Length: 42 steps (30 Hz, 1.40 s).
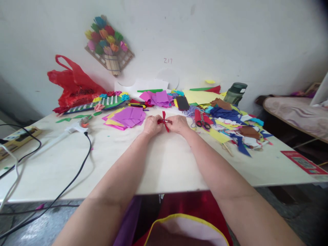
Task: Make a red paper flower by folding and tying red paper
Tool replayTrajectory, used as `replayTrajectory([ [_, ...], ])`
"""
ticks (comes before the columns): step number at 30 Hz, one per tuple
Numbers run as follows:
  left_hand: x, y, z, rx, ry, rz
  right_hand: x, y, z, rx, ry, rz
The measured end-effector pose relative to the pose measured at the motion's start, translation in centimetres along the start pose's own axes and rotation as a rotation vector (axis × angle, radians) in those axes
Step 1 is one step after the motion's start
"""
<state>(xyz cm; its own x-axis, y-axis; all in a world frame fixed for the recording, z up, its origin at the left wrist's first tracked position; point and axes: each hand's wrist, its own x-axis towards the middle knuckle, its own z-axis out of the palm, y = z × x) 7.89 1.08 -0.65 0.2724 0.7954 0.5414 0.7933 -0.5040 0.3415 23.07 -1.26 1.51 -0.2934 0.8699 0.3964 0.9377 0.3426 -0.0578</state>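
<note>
A small red paper piece (164, 121) with narrow petal-like arms is held upright just above the white table, between my two hands. My left hand (153, 125) pinches its left side with closed fingers. On the opposite side, the fingers of my right hand (178, 124) are closed on its right arm. Purple and yellow paper sheets (130, 117) lie to the left of my left hand. Black-handled scissors (203, 122) rest on red paper to the right of my right hand.
A white glue gun (78, 127) with a black cable lies left on the table (169, 167). Behind are a red bag (74, 85), a phone (182, 103) and a green bottle (235, 93). Colored scraps (225, 114) cover the right side.
</note>
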Motion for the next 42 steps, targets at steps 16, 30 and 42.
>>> replayTrajectory([
  [16,0.1,0.0,-0.1,-0.001,0.019,-0.078,0.2,-0.6,0.3,-0.033,-0.019,-0.043],
  [30,0.1,0.2,0.0,-0.05,0.045,-0.15,0.5,-0.5,1.4,0.104,0.147,0.004],
  [42,0.3,-0.1,0.0,-0.136,0.058,-0.1,0.7,0.0,1.2,0.182,0.168,-0.104],
])
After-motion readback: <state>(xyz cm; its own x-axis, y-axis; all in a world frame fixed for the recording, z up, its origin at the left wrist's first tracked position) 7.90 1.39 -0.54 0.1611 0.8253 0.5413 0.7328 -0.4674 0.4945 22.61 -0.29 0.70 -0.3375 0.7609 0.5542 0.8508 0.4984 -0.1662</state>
